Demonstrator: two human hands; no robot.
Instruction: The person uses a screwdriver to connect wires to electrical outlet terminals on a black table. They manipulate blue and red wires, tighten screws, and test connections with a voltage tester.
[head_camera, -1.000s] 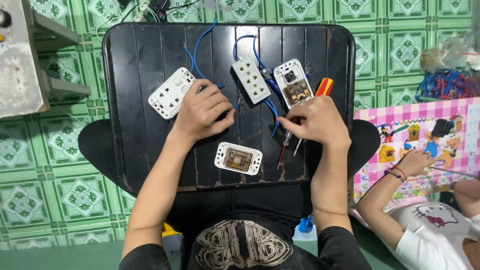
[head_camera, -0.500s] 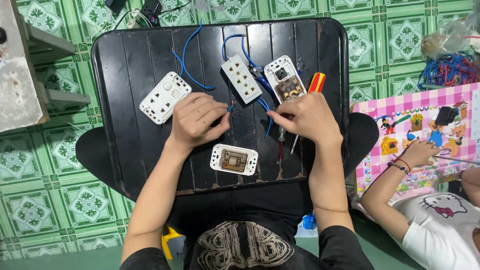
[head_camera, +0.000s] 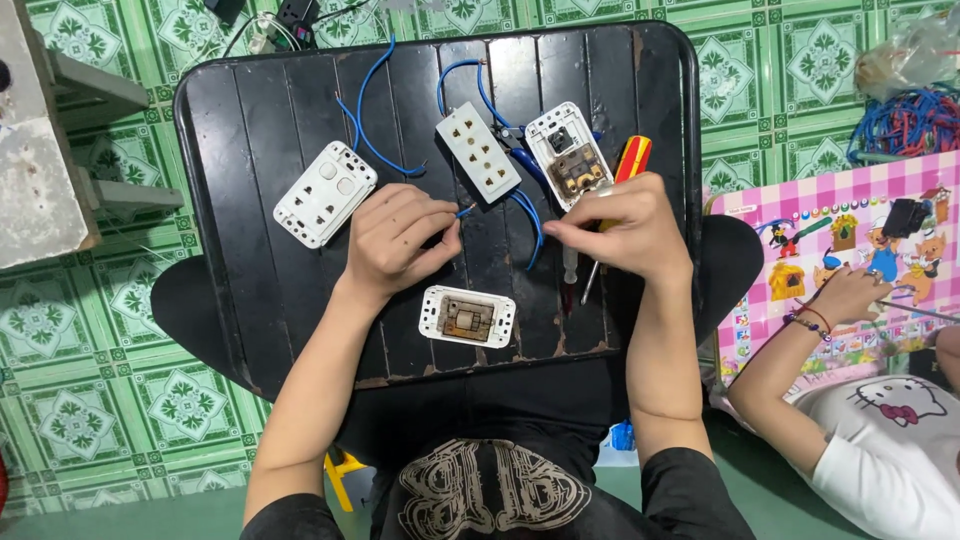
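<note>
A short blue wire (head_camera: 530, 215) runs across the middle of the black slatted surface (head_camera: 250, 150), stretched between the two hands. The left hand (head_camera: 400, 240) has its grip clamped on one end of that wire, thumb and forefinger pinched together just below the white multi-hole socket (head_camera: 478, 152). The right hand (head_camera: 625, 225) has its fingertips pressed together on the wire's other end, and it lies over the shaft of a screwdriver with a red and yellow handle (head_camera: 632, 160). Just above the right hand sits an opened white switch unit (head_camera: 568, 155) with its brass parts showing. Another white module (head_camera: 467, 316) lies face up near the surface's front edge, between the two forearms. A white two-button switch plate (head_camera: 325, 193) rests left of the left hand, apart from it. Longer blue wires (head_camera: 365, 120) loop toward the far edge. At the right, another person's hand (head_camera: 850, 295) rests on a pink picture board (head_camera: 850, 230) on the green tiled floor (head_camera: 90, 360).
</note>
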